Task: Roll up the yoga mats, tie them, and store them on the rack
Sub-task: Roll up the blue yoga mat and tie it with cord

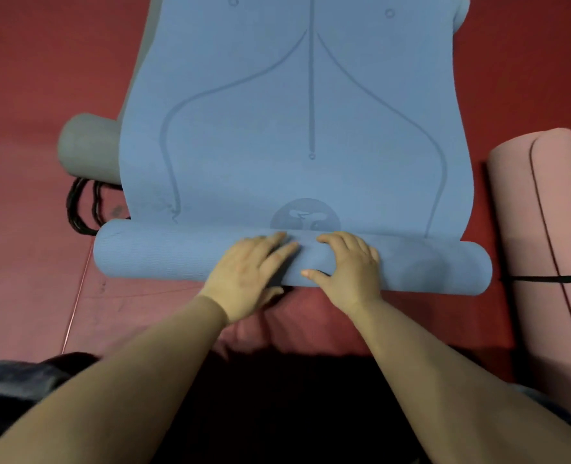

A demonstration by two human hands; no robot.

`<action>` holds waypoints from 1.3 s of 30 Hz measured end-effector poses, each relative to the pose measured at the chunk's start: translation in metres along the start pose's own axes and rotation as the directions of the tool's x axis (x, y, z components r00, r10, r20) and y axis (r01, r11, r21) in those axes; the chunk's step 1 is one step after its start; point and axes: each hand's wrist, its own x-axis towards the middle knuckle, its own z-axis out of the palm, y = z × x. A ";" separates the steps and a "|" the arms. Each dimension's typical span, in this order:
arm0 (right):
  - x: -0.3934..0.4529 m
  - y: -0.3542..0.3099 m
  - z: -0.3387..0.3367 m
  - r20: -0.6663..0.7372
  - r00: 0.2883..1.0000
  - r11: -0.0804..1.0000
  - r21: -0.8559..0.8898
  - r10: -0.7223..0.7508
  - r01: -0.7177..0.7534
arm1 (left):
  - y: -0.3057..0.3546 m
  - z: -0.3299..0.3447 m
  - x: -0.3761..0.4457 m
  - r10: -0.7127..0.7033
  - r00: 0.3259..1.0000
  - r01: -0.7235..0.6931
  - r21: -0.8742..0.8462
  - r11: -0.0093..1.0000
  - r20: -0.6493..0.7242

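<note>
A blue yoga mat (pixel 294 128) with printed alignment lines lies spread on the red floor, running away from me. Its near end is rolled into a tube (pixel 163 252) that lies across the view. My left hand (pixel 247 272) rests flat on the middle of the roll, fingers spread. My right hand (pixel 347 266) presses on the roll just beside it, fingers curved over the top and thumb on the near side. A pink mat (pixel 552 229) lies rolled at the right, tied with a black strap (pixel 552 278).
A grey rolled mat (pixel 88 147) lies at the left, partly under the blue mat's edge. Black looped straps (pixel 79 209) lie on the red floor (pixel 36 95) beside it. My dark-clothed knees fill the bottom of the view.
</note>
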 end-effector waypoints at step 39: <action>0.100 0.012 -0.039 -0.028 0.999 0.976 0.217 -0.028 0.034 | -0.023 -0.034 0.099 -0.278 0.951 0.269 -0.078 0.960 -0.135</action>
